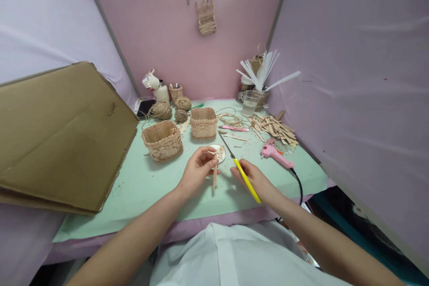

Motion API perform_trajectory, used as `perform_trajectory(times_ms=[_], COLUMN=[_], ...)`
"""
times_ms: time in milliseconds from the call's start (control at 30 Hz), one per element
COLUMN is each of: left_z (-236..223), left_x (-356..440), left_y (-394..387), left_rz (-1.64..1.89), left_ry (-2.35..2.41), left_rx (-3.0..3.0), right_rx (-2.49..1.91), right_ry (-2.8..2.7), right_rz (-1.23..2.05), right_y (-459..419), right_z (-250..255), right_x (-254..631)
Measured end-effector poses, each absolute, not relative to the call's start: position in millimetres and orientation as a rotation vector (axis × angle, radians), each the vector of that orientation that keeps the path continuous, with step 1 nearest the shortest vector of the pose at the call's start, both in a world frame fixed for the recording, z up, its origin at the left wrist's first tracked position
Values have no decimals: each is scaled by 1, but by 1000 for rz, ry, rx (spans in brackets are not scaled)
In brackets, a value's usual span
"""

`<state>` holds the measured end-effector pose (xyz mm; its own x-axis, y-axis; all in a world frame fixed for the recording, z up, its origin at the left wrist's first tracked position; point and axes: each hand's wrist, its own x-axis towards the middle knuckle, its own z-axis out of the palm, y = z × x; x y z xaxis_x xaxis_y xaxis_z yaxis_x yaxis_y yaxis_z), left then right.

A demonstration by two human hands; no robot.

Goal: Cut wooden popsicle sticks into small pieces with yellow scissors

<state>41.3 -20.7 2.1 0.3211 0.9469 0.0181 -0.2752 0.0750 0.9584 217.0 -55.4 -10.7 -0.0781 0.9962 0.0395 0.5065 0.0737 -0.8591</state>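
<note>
My left hand [200, 167] is closed, pinching a thin flat wooden stick [215, 178] that points down from the fingertips. My right hand [253, 178] is wrapped around a yellow-handled cutting tool [247, 180]; its long, narrow dark tip points up and left, apart from the stick. Just behind my left fingers lies a small round white dish [220, 154] with wooden bits on it, partly hidden by the hand. Two small baskets of wooden pieces stand beyond: one basket [162, 142] to the left, the other basket [203, 124] further back.
A pink glue gun [277, 156] with a black cord lies at right, near a heap of wooden sticks [275, 128]. Twine balls [161, 110], a plastic cup [250, 103] and white strips [260, 73] stand at the back. Large cardboard [63, 138] leans at left.
</note>
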Motion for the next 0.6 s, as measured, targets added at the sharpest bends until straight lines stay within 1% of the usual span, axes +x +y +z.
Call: perform_trajectory(times_ms=[167,367,600], left_z=[2,3,0], left_x=[42,42,39], left_y=[-23,-23,-21], left_rz=[999,815,629], left_ry=[739,683,716], left_rx=[1081,990,904], right_rx=[-1361,-1207,-1205], right_ry=[-1519,-1488,-1532], right_rz=[903,1080,981], right_y=[-47,-43,-41], right_z=[0,14,3], right_x=[209,202,208])
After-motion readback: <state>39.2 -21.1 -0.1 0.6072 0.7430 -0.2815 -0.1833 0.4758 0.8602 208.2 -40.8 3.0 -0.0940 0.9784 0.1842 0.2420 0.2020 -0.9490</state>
